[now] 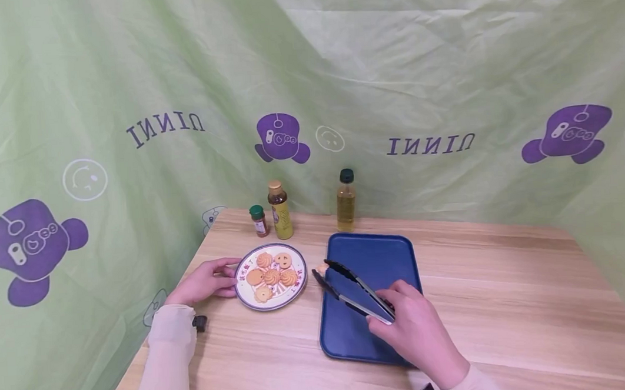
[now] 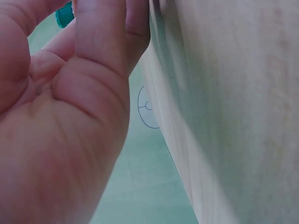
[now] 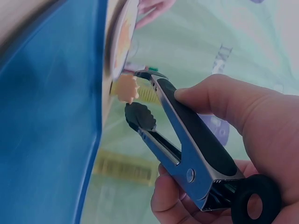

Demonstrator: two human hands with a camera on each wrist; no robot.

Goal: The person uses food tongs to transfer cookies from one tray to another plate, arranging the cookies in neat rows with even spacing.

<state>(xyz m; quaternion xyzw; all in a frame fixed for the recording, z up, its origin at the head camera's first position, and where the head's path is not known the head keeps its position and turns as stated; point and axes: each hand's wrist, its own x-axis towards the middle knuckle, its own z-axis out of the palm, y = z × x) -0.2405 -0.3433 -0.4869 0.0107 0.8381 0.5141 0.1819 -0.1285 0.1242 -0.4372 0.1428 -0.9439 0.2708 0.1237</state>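
Note:
My right hand [image 1: 417, 328] grips a pair of metal tongs [image 1: 356, 293] with black tips, thumb on one arm and fingers under the other. A small ridged cookie [image 3: 127, 88] is between the tong tips, over the left edge of the blue tray [image 1: 370, 248]. My left hand [image 1: 208, 281] is at the left rim of a round plate [image 1: 273, 305], its fingertips touching the edge. Several cookies [image 1: 272, 277] lie on that plate, some swirled and one with a face. In the left wrist view, my left palm [image 2: 60, 140] hides the plate.
Behind the plate stand a small green-capped spice jar [image 1: 260, 224] and a yellow-labelled bottle [image 1: 281, 214]. An oil bottle [image 1: 346, 205] with a dark cap stands behind the tray. The wooden table [image 1: 508, 291] meets a green patterned curtain [image 1: 221, 64] at the back.

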